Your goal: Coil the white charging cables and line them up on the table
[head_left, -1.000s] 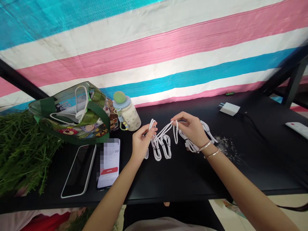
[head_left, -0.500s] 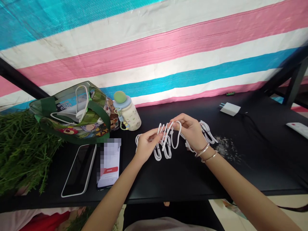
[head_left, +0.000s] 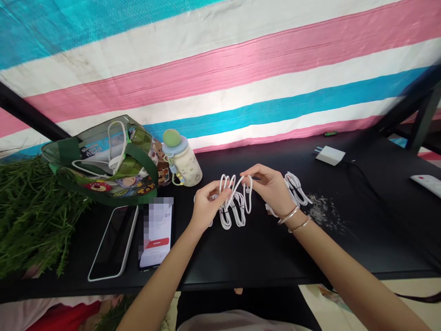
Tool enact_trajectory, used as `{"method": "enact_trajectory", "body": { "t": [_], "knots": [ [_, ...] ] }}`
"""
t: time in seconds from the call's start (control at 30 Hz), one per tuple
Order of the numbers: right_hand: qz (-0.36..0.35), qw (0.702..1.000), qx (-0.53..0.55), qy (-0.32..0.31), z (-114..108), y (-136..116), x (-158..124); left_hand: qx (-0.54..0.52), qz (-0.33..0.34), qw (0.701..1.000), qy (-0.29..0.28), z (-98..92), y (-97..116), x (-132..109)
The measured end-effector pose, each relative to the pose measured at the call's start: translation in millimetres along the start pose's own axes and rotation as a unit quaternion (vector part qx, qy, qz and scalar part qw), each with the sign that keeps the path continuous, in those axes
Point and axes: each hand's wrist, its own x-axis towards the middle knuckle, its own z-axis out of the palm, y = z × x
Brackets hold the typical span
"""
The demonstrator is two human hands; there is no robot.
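Note:
Between my hands a white cable (head_left: 250, 195) hangs in loose loops above the black table. My left hand (head_left: 206, 205) pinches the gathered loops between thumb and fingers. At the other side, my right hand (head_left: 270, 187) grips a strand of the same cable near its end loop, fingers closed. Beneath and behind them lie coiled white cables (head_left: 239, 221) with dark ties. Another tied white cable bundle (head_left: 296, 189) rests just right of my right hand. Part of one more bundle is hidden behind my left hand.
Left of my hands stand a lidded cream bottle (head_left: 189, 168) and a green clear bag (head_left: 138, 179). Two phones (head_left: 113, 243) lie in front of the bag, beside green foliage (head_left: 37, 216). A white charger (head_left: 330, 155) and a white remote (head_left: 427, 185) lie to the right.
The cable loops between my hands have shifted left and sit more gathered in my left hand. My right hand has moved slightly left with its strand.

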Motion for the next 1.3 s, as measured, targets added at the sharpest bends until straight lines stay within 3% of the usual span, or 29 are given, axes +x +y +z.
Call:
{"method": "enact_trajectory", "body": {
  "t": [0.23,0.43,0.67,0.83,1.3],
  "knots": [
    [0.005,1.000,-0.020,-0.001,2.4,1.4,-2.4,-0.019,-0.024,0.998,-0.061,2.3,0.0,-1.8],
    [0.004,0.999,-0.023,-0.023,1.1,-1.3,-1.8,-0.009,-0.037,0.998,-0.057,1.7,2.5,-1.9],
    [0.045,0.999,0.018,-0.008,-0.8,-0.9,0.5,-0.028,-0.026,0.999,-0.031,1.5,2.7,-1.1],
    [0.067,0.997,0.007,-0.037,1.5,-0.4,-1.0,-0.005,-0.020,0.999,-0.048,2.9,0.1,-2.1],
    [0.067,0.997,-0.024,-0.024,7.1,4.9,-5.2,0.061,-0.007,0.996,-0.059,6.8,-2.6,-5.8]
  ]
}}
